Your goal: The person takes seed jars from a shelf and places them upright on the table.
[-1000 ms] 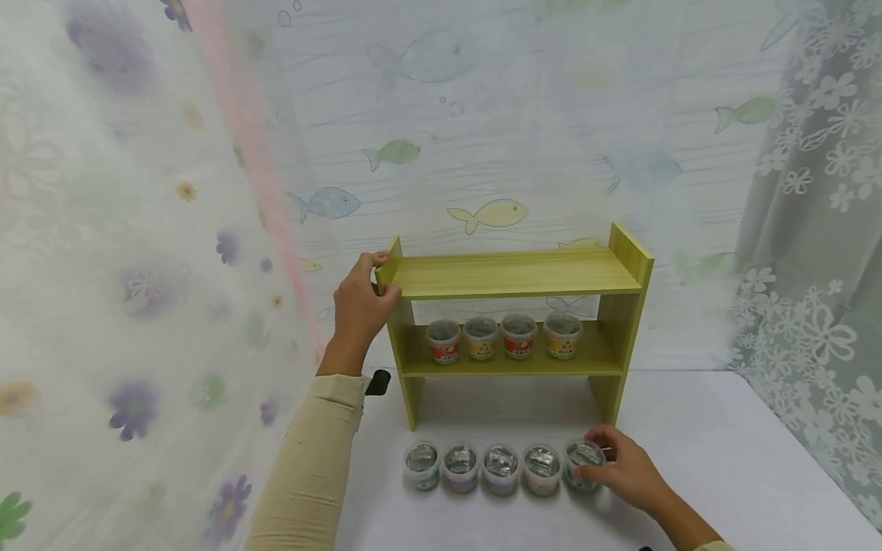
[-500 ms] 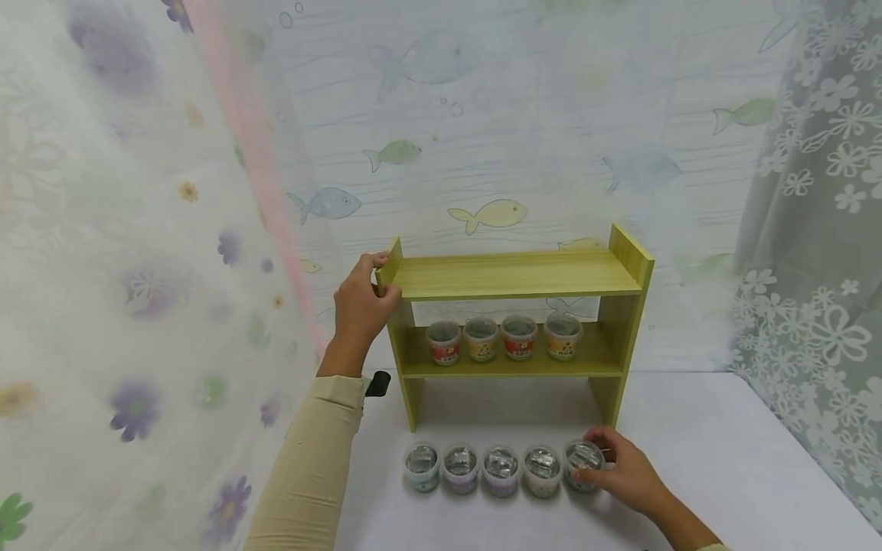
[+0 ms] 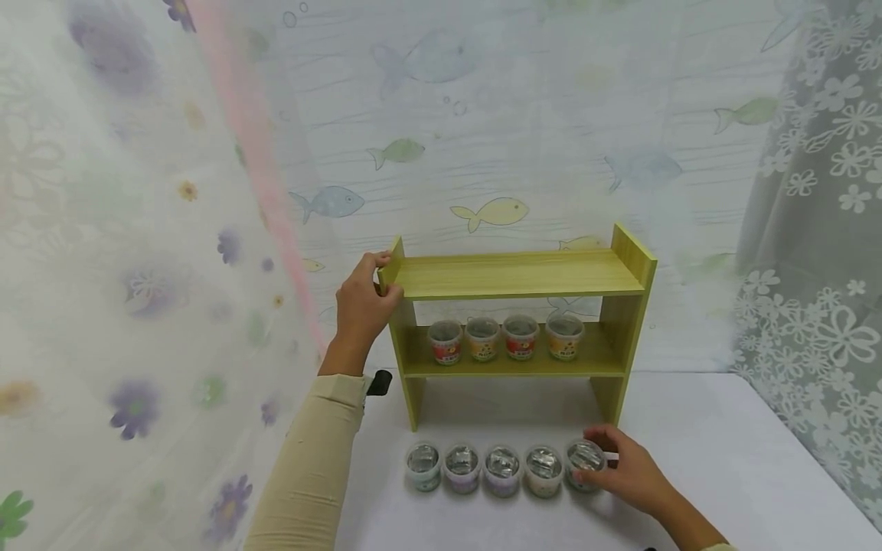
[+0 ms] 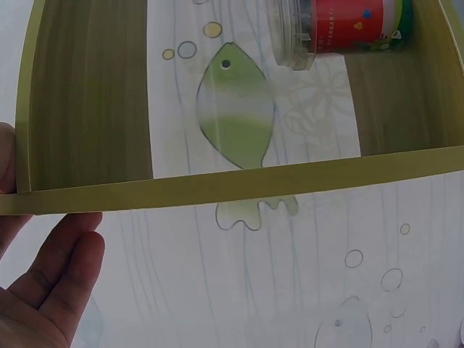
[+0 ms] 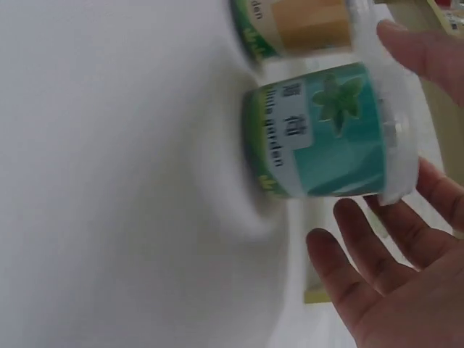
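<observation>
My left hand (image 3: pixel 364 300) grips the upper left side panel of a yellow-green wooden shelf (image 3: pixel 520 277); in the left wrist view its fingers (image 4: pixel 81 264) lie against the panel's edge. On the white table, my right hand (image 3: pixel 630 471) holds the rightmost small plastic tub (image 3: pixel 584 457) by its clear lid, thumb on the near side and fingers on the far side. In the right wrist view this tub (image 5: pixel 337 130) has a teal label with a green leaf and the words "little garden". It stands at the right end of a row of similar tubs.
Left of the held tub stand several silver-topped tubs, among them a pale one (image 3: pixel 543 473) and a purple one (image 3: pixel 501 473). Red-labelled tubs (image 3: pixel 446 350) and orange-labelled tubs (image 3: pixel 565 347) stand on the middle shelf board. Fish-printed curtain (image 3: pixel 496 138) hangs behind.
</observation>
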### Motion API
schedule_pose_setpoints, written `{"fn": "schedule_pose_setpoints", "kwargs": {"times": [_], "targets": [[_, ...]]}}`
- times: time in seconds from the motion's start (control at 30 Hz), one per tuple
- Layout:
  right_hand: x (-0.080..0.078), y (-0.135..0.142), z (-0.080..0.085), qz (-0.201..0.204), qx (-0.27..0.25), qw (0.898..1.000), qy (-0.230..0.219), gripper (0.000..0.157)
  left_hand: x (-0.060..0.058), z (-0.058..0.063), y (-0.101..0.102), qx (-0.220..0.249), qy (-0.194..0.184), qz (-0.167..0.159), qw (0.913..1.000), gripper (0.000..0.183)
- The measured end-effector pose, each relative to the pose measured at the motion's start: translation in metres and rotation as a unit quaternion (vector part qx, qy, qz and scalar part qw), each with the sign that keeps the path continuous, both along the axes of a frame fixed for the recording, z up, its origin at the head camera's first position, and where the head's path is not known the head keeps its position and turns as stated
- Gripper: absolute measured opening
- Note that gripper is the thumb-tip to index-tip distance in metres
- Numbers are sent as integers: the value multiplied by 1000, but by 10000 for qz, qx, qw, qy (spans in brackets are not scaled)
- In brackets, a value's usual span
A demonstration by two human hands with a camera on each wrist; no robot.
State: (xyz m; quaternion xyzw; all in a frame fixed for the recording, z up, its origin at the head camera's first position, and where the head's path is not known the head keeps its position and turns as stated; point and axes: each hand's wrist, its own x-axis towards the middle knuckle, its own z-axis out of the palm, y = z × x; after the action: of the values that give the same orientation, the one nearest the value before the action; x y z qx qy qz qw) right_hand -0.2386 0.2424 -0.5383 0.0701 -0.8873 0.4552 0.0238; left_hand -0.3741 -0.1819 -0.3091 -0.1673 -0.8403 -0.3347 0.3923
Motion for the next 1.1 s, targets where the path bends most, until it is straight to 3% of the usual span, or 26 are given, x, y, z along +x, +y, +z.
{"fn": "schedule_pose_setpoints", "kwargs": {"times": [0.43,0.7,1.1], "targets": [[-11,-7,40,-105,366,9935,1071,56,-1,0,0,-9,52,38,10000,37],[-20,-11,67,-176,291,9839,1753,52,0,-1,0,-19,49,63,10000,37],[-40,-16,88,-511,132,9670,2494,49,0,-2,-1,-95,135,41,9999,37]]}}
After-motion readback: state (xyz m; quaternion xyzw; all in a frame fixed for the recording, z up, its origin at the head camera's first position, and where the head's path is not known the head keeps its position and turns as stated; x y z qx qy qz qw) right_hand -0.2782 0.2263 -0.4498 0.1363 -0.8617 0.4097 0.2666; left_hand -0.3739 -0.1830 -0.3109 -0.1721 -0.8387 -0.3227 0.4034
